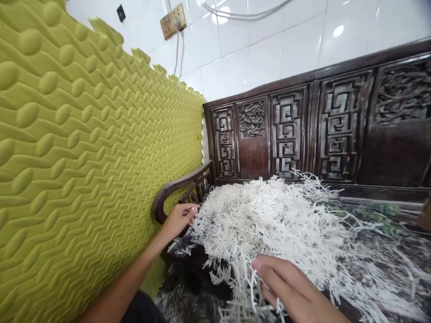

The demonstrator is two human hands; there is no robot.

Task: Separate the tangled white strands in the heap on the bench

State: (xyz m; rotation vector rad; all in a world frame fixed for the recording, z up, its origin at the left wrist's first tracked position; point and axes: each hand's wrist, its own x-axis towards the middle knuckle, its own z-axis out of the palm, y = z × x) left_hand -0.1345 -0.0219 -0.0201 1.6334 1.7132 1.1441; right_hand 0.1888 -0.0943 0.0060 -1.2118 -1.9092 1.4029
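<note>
at right hand [289, 285] fingertips | white sprig [252, 291], clamped | left hand [180, 219] fingers pinch white bit [194, 208]

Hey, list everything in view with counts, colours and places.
Textured mat: one surface, yellow-green, left
Tiled wall: one, white, top
Socket plate: one, gold, on wall
Small fitting: one, black, upper left
Cables: several, greyish, on wall
Carved bench: one, dark brown, centre-right
Branch pile: one, white, on bench
Leafy sprigs: several, green, right
Clothing: partial, black, bottom
Left hand: one, bare, pile's left edge
Right hand: one, bare, pile's front
</note>
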